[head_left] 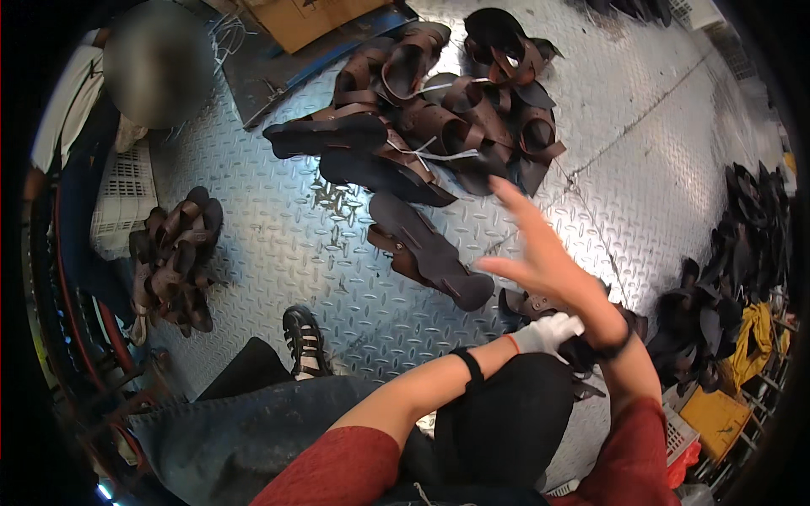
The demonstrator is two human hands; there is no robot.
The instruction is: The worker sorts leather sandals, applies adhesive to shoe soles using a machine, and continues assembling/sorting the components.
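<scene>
My left hand (544,333), in a white glove, reaches across to the right past my knee. Its fingers are curled together beside a small group of brown sandal uppers (527,302); what they grip, if anything, is hidden. Above it my bare right hand (544,253) hangs over the metal floor, thumb and fingers stretched apart with nothing in them. Just left of its thumb lies a single sandal upper (430,249), dark sole side up, brown straps underneath. Beyond is a large heap of brown strapped sandal uppers (447,118), some tied with pale strips.
Another bundle of brown uppers (177,261) lies at left beside a white crate (125,198) and a person in dark trousers (89,185). Dark pieces (696,325), a yellow cloth (749,346) and a yellow box (715,420) stand at right. A cardboard box (312,21) sits far off.
</scene>
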